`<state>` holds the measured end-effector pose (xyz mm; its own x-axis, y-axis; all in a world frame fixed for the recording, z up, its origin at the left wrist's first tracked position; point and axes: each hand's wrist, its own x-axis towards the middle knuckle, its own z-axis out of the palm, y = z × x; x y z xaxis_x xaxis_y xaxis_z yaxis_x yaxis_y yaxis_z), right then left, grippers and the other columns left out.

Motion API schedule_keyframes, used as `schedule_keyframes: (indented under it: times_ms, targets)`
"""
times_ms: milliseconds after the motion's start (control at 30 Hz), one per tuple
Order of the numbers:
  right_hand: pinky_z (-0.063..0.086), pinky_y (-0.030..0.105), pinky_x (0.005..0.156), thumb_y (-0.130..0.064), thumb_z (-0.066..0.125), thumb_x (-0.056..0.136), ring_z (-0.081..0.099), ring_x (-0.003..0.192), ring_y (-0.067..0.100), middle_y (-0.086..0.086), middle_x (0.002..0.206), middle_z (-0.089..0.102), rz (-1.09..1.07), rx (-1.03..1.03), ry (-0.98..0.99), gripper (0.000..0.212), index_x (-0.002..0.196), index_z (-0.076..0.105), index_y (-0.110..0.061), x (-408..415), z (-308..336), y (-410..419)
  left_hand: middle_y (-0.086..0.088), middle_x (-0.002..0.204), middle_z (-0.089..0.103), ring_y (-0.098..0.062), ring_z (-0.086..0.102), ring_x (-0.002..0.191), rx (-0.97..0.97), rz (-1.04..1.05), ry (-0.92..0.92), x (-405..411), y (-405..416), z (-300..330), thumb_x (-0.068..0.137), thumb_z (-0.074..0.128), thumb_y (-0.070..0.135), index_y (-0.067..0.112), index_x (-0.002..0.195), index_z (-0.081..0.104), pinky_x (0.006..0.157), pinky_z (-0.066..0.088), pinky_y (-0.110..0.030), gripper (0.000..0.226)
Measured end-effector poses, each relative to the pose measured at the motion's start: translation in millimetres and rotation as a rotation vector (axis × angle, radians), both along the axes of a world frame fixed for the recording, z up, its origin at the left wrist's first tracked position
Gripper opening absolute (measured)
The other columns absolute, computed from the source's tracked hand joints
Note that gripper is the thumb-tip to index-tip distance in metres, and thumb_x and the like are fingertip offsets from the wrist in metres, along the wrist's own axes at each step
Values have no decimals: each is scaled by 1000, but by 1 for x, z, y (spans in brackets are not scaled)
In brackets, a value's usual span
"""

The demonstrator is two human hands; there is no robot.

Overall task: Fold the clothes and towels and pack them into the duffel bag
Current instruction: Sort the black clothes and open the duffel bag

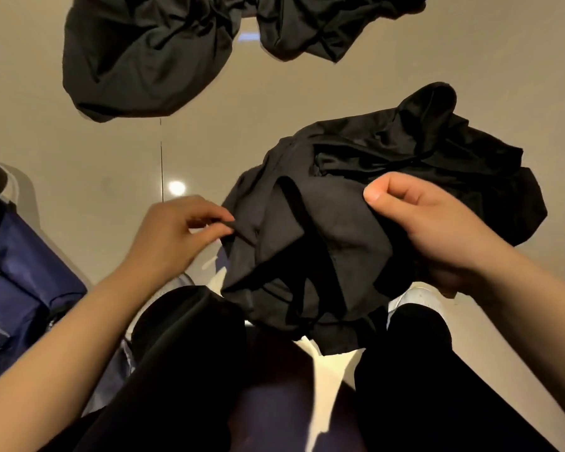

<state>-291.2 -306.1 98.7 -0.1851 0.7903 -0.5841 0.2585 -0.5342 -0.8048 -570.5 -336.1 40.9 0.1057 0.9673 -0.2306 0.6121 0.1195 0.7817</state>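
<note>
Both hands hold the bunched black garment (pixel 340 223) between them: left hand (pixel 173 233) pinches its left edge, right hand (pixel 437 230) grips the nearer bulk.

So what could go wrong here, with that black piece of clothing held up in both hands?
The left hand only pinches a thin strap of the black garment, so it might slip free. The right hand grips bunched cloth, so the fold could come out uneven. Two more dark garments lie crumpled on the floor, easy to confuse.
</note>
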Motion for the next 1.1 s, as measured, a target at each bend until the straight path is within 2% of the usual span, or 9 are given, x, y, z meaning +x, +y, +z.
schedule_keyframes:
  times_ms: [100, 167, 300, 467, 633, 767, 867, 1033, 1100]
  targets:
    - [42, 24, 66, -22, 57, 94, 54, 68, 8, -5, 72, 61, -18, 20, -76, 17, 78, 61, -17, 3, -11, 25, 21, 84, 67, 0, 64, 83, 51, 132, -147, -4, 28, 14, 88, 65, 8, 43, 88, 67, 78, 51, -15, 35]
    - [41, 22, 70, -26, 57, 94, 55, 77, 8, -7, 81, 60, 3, 142, -316, 10, 89, 62, -19, 8, -30, 48, 11, 83, 64, -6, 64, 81, -54, 276, -270, 5, 56, 5, 93, 58, 5, 28, 90, 65, 73, 54, -20, 24]
    - [36, 28, 74, -26, 53, 94, 54, 95, 20, 2, 103, 56, 60, 321, -787, 32, 125, 49, -17, 24, -58, 76, 0, 99, 57, -23, 60, 95, -140, 347, 13, 6, 94, -30, 93, 57, 13, 22, 119, 59, 80, 52, -33, 27]
    - [46, 40, 91, -40, 57, 91, 51, 112, 28, 8, 122, 53, 344, 568, -789, 42, 127, 52, -18, -3, -71, 50, -2, 112, 55, -22, 58, 102, -379, 502, -110, 1, 66, -55, 95, 58, 31, 21, 133, 47, 89, 51, -37, 41]
    - [48, 43, 84, -58, 56, 86, 48, 113, 35, 10, 135, 44, 692, 636, -918, 67, 138, 40, -20, -40, -90, 31, -2, 112, 56, -19, 61, 103, -464, 610, -392, 33, 39, -70, 83, 74, 26, 19, 135, 43, 84, 55, -36, 61]
    - [44, 39, 75, -38, 57, 92, 46, 116, 37, 14, 143, 36, 842, 521, -1097, 54, 138, 35, -17, -47, -111, 29, 0, 103, 62, -20, 61, 98, -393, 457, -138, 52, 35, -75, 83, 74, 23, 16, 116, 58, 87, 51, -36, 38]
    - [43, 37, 69, -11, 51, 92, 53, 101, 37, 14, 117, 54, 647, 620, -946, 18, 109, 54, -7, -28, -116, 30, -7, 96, 65, -25, 62, 93, -313, 404, -68, 54, 29, -74, 93, 60, 24, 11, 99, 65, 87, 51, -40, 15]
    - [40, 24, 76, -8, 55, 93, 57, 89, 9, -5, 93, 63, 398, 459, -363, 6, 90, 54, -12, 0, -68, 14, -4, 113, 70, -12, 67, 102, -511, 619, -939, 22, 24, -34, 98, 46, 25, 13, 118, 60, 84, 56, -25, 27]
    - [36, 23, 63, -14, 53, 97, 45, 66, 10, -2, 72, 51, 396, 229, -109, 8, 90, 51, -16, 0, -39, -1, -3, 110, 72, -13, 68, 101, -468, 531, -951, 0, 19, -15, 88, 55, 32, 14, 115, 63, 78, 56, -24, 33]
